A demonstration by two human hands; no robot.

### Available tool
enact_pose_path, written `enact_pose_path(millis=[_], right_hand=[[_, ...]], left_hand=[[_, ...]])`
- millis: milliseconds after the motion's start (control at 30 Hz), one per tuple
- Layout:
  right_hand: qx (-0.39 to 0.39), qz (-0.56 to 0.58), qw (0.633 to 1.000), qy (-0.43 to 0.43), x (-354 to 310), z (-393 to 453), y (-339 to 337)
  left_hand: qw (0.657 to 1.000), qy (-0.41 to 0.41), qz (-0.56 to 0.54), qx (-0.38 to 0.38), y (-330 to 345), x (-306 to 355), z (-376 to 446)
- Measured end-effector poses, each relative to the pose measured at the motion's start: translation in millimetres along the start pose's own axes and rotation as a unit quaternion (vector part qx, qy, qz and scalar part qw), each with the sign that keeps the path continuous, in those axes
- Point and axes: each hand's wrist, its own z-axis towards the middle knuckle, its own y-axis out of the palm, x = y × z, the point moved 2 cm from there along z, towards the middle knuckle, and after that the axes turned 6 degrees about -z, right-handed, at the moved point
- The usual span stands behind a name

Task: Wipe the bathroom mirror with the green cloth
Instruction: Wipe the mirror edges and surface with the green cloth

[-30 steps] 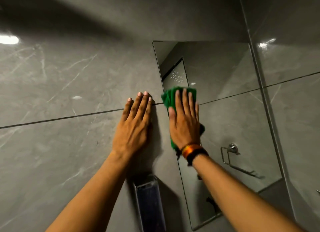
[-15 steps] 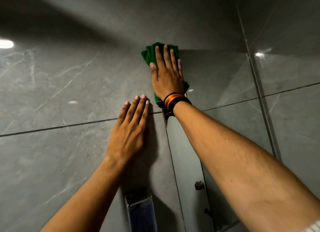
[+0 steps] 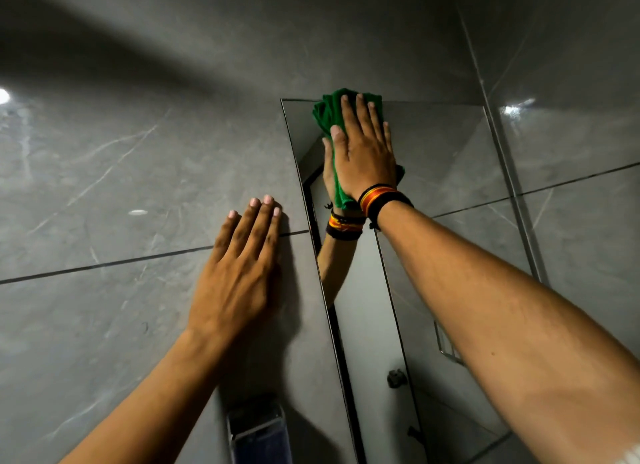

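Observation:
The mirror (image 3: 440,159) hangs on a grey tiled wall, its top edge just under the ceiling. My right hand (image 3: 363,152) lies flat on the folded green cloth (image 3: 329,112), pressing it against the mirror's top left corner; the cloth sticks out above my fingertips and below my palm. A reflection of that hand and wrist shows in the glass just left of it. My left hand (image 3: 239,273) rests flat on the wall tile left of the mirror, fingers together, holding nothing.
A metal fixture (image 3: 258,429) is mounted on the wall below my left hand. A tile corner with a side wall (image 3: 571,152) runs right of the mirror. A towel holder (image 3: 448,349) and a door knob (image 3: 396,379) appear as reflections.
My right hand has slid the cloth from mid-mirror up to the top left corner and then slightly to the right along the top edge. My left hand has stayed flat on the wall.

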Motion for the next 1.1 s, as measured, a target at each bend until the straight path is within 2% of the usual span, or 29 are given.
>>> enact_pose_path(millis=[367,700,1100], right_hand=[[0.015,0.011,0.994,0.109,102.2,37.6,0.4],[0.001,-0.016,0.971,0.240,200.0,76.5,-6.4],[0.011,-0.019,0.946,0.325,227.1,60.3,-7.6]], left_hand=[[1.000,0.003,0.019,0.006,5.7,-0.4,1.0],[1.000,0.006,0.021,0.021,7.1,0.7,2.7],[1.000,0.003,0.008,0.028,7.5,3.2,2.8]])
